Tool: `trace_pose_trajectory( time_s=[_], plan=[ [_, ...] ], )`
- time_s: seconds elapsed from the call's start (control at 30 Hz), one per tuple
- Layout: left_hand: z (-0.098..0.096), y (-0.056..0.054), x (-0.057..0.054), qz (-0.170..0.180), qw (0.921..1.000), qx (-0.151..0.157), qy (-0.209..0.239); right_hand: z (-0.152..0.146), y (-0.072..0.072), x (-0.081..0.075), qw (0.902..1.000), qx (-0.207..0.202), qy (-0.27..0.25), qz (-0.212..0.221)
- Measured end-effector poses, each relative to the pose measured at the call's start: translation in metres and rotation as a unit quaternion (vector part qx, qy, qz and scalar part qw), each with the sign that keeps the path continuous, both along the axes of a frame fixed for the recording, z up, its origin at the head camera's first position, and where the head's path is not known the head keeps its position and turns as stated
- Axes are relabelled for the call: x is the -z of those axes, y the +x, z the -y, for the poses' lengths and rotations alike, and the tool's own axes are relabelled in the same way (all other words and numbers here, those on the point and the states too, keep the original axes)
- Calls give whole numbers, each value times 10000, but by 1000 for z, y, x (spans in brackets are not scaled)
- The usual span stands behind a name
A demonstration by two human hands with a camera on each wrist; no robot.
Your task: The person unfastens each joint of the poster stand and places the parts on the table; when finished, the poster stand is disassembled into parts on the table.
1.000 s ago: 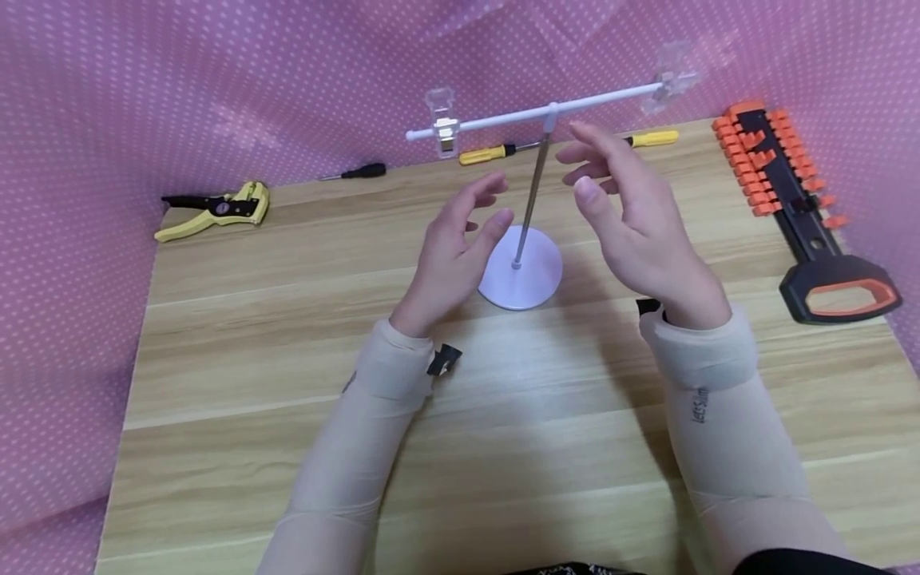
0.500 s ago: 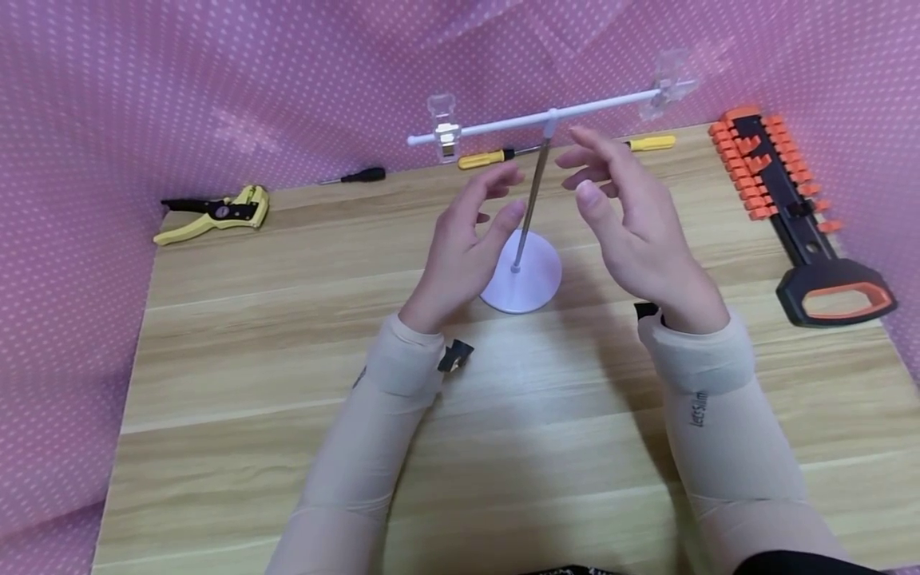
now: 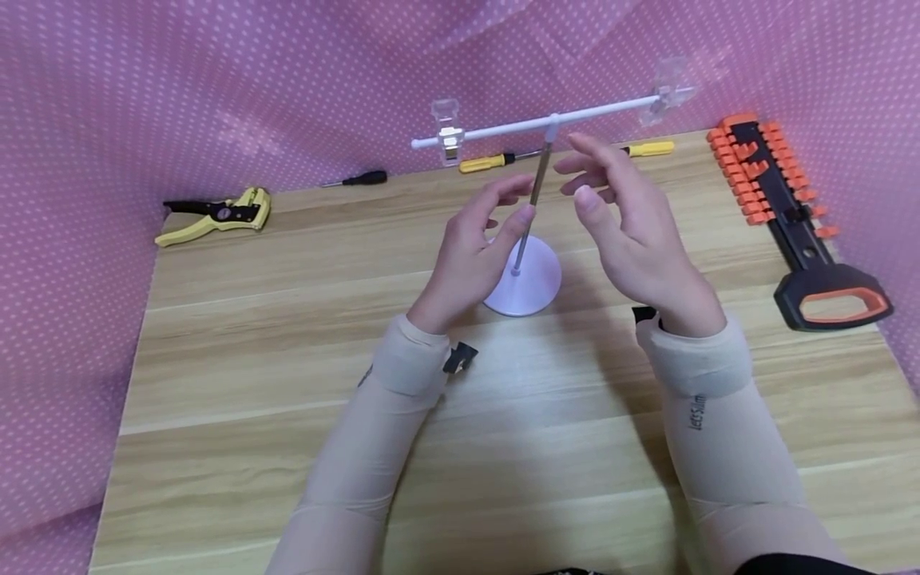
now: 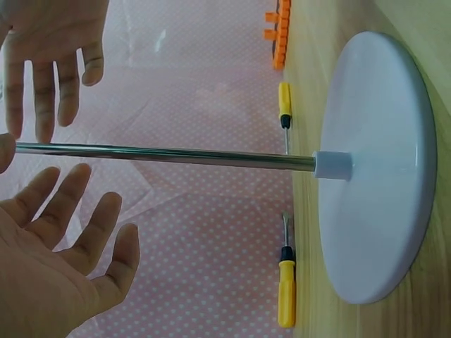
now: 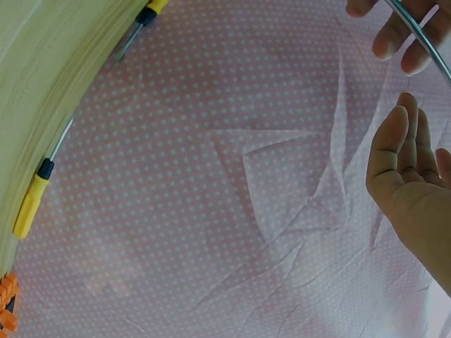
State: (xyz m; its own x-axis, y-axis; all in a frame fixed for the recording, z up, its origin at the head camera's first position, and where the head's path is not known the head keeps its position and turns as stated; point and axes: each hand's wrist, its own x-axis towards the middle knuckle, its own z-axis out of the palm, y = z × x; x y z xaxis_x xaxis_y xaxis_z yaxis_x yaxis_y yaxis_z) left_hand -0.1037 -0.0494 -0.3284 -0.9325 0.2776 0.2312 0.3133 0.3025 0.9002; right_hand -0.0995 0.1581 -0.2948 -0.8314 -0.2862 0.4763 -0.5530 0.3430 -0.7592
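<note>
Both hands, left and right, hover open-fingered, holding nothing, flanking the upright metal rod of the white round-based T-shaped stand, its crossbar horizontal.

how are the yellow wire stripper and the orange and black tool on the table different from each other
The yellow wire stripper lies at the table's far left edge; the orange and black tool lies along the right edge. The wire stripper is yellow with black jaws and looks clearly smaller; the orange and black tool is longer, with rows of orange teeth and a looped handle toward the person. Both lie flat on the wooden table, away from both hands.
</note>
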Motion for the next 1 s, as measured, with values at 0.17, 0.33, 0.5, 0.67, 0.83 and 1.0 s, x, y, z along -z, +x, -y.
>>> trace_pose_trajectory(
  time_s=[0.17,0.33,0.5,0.67,0.83,1.0],
  plan=[
    [1,0,2,43,10000,14,-59,1,-1,0,10000,29,8,-29],
    [1,-1,4,121,9998,-12,-125,0,0,0,9999,72,2,-80],
    [-1,-1,5,90,9998,-65,-137,0,1,-1,9999,59,13,-136],
    [-2,-1,6,18,9998,-113,-133,2,1,-1,10000,29,-17,-71],
    [-4,-2,9,-267,9995,-132,-62,2,2,-1,10000,58,16,-79],
    [-4,-2,9,-391,9991,-143,-48,3,2,-1,9999,25,29,-96]
  ],
)
